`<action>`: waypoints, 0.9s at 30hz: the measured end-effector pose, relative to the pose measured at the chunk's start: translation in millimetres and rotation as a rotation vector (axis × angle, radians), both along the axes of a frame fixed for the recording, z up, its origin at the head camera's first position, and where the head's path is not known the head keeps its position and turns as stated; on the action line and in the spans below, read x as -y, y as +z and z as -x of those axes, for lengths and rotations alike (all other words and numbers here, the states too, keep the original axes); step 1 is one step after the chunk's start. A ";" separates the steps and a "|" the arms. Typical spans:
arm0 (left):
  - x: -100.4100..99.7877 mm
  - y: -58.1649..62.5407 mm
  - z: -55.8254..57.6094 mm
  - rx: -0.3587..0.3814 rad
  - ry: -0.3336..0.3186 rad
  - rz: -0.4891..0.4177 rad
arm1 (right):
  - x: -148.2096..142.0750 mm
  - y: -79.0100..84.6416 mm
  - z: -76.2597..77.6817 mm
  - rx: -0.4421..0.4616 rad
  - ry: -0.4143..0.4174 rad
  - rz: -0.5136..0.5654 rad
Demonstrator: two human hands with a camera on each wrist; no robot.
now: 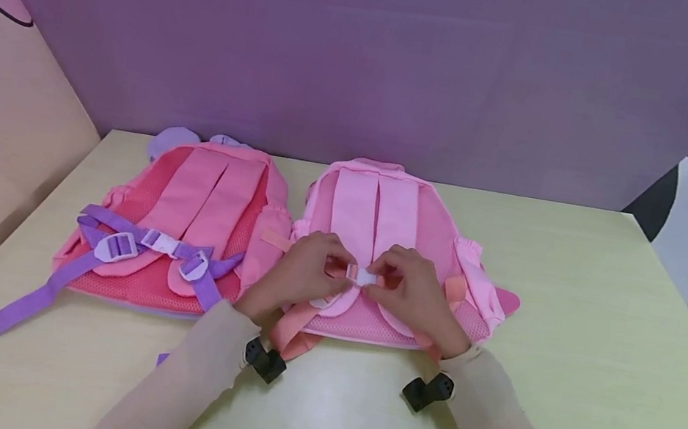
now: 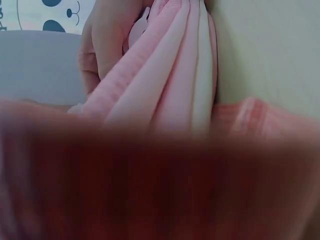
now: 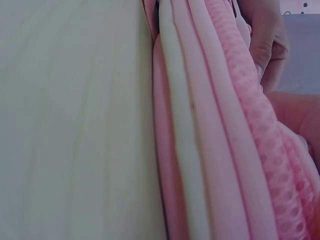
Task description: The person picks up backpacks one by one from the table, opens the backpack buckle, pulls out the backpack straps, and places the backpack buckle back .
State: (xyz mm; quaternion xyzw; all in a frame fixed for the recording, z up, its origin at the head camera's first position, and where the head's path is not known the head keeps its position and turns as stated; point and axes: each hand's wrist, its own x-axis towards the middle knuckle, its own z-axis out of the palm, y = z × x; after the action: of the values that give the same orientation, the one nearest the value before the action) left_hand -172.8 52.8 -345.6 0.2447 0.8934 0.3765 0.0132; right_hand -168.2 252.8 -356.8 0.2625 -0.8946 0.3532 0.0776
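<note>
A light pink backpack (image 1: 437,236) lies with its straps and mesh back facing up. Over its lower middle, a white plastic buckle (image 1: 363,277) sits on an orange strap (image 1: 295,326). My left hand (image 1: 312,269) pinches the buckle's left end between thumb and fingers. From the other side, my right hand (image 1: 409,287) pinches its right end. The buckle's two halves look joined, though fingertips hide its ends. In the left wrist view a blurred orange strap (image 2: 265,117) covers much of the foreground. The right wrist view shows the backpack's layered pink edge (image 3: 215,115) close up.
To the left lies a coral backpack (image 1: 145,207) with purple straps (image 1: 22,315) and a white buckle (image 1: 161,242); one strap trails toward the table's front left. Both bags rest on a pale wooden table (image 1: 598,341). Behind it stands a purple panel (image 1: 368,55).
</note>
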 end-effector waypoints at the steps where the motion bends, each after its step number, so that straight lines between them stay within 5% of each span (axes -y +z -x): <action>1: 0.9 0.2 0.5 0.012 -0.003 -0.004 | 0.1 -0.1 0.2 0.000 0.000 0.000; 12: 2.8 -3.1 3.0 0.029 -0.021 -0.076 | -1.6 -1.4 0.4 0.054 -0.006 0.006; 27: -0.3 0.8 -2.4 0.075 0.063 -0.049 | -1.9 -1.5 1.5 0.044 0.009 0.027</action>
State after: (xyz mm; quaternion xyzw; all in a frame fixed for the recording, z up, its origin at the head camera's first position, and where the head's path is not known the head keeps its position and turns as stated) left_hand -170.5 53.0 -344.8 0.2025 0.8902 0.4072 0.0286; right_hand -169.7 254.7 -358.3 0.2575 -0.8901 0.3711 0.0599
